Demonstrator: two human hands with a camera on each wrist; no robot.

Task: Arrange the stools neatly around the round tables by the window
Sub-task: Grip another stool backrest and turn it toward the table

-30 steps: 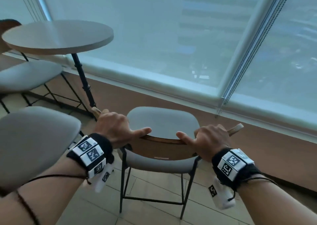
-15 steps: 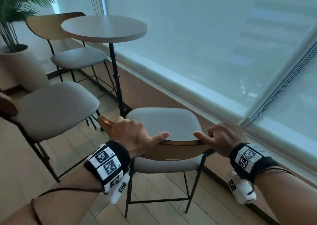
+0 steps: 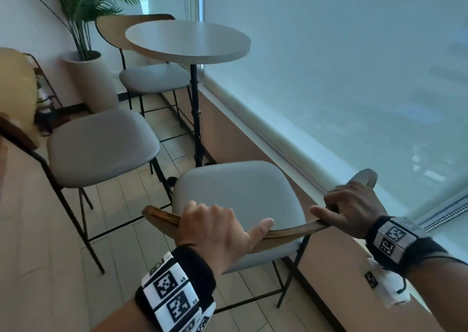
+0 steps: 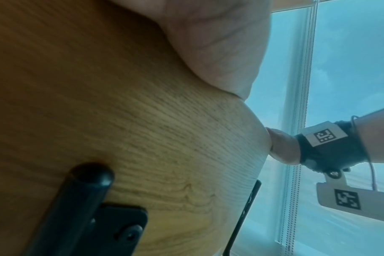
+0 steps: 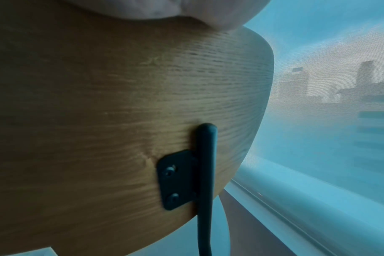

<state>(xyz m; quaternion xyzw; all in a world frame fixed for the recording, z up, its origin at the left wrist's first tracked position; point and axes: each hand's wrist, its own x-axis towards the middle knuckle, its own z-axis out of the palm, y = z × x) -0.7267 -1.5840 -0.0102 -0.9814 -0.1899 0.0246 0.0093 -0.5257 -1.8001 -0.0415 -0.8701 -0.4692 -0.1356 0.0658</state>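
Observation:
A bar stool with a grey seat, black metal legs and a curved wooden backrest stands right in front of me beside the window. My left hand grips the left part of the backrest's top edge, thumb lying along it. My right hand grips the right part. Both wrist views show the back of the wooden backrest close up with its black brackets. The round table on a black pole stands beyond the stool.
A second grey stool stands at the left of the table and a third stool behind it. A potted palm fills the far corner. The window sill and low wall run along the right. Tiled floor lies at lower left.
The view has swung left while both hands keep their hold on the backrest. The stool now stands turned toward the round table, which appears nearer and more central.

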